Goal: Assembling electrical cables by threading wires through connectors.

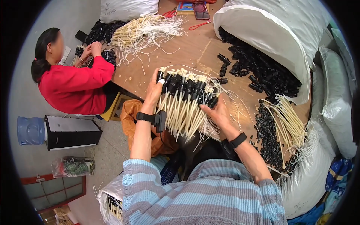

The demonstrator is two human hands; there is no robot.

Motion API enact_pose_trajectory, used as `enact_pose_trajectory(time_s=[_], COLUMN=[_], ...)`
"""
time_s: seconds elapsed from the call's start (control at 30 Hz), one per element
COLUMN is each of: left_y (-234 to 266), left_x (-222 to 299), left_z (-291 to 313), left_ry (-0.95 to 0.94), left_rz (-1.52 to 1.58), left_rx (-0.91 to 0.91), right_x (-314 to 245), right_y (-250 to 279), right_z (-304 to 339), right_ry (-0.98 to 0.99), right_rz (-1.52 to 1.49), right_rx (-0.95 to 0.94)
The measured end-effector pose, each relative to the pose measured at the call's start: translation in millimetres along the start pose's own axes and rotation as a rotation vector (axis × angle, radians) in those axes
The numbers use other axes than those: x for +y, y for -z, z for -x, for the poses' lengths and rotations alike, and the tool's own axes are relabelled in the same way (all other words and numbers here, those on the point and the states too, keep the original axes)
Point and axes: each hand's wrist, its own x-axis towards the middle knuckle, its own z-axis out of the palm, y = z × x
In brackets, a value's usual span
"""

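Between my hands, over the near edge of the table, is a wide bundle of black connectors with cream leads (182, 108). The black bodies form the upper row, and the pale leads hang down toward my lap. My left hand (153, 90) grips the bundle's left end, its thumb across a connector. At the right end my right hand (219, 112) is closed round the connectors, with the thumb in front. Thin white strings trail from the bundle's right side. Most fingers of both hands are hidden behind it.
Loose black connectors (258, 67) spill from a white sack (262, 18) at the right. Nearer lie small black parts (268, 138) beside cream leads (288, 123). A co-worker in red (77, 86) sits at the left, near a heap of white-stringed leads (138, 33).
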Motion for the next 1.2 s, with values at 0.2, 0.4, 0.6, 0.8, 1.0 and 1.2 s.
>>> enact_pose_trajectory(time_s=[0.2, 0.4, 0.6, 0.8, 1.0, 1.2], left_y=[-1.8, 3.5, -80.4, -185.3, -226.6, -238.1], left_x=[8.7, 39.6, 122.1, 128.9, 89.2, 124.6], left_z=[6.9, 36.9, 64.8, 16.9, -22.8, 6.4], left_ry=[-0.068, -0.154, -0.643, -0.765, -0.559, -0.605], left_rz=[-0.164, -0.378, -0.339, -0.982, -1.235, -0.697], left_rx=[0.083, 0.345, -0.016, -0.285, -0.302, -0.536], right_x=[16.7, 59.0, 45.4, 47.0, 130.1, 186.3], right_y=[39.4, 99.6, 55.4, 88.6, 188.7, 231.0], right_z=[4.3, 14.5, 43.4, 86.1, 137.7, 158.4], right_ry=[0.015, 0.001, 0.301, 0.328, 0.005, -0.215], right_rz=[0.037, 0.477, 0.135, 0.181, 0.235, 0.695], right_rx=[-0.099, 0.289, -0.269, -0.102, 0.429, 0.423])
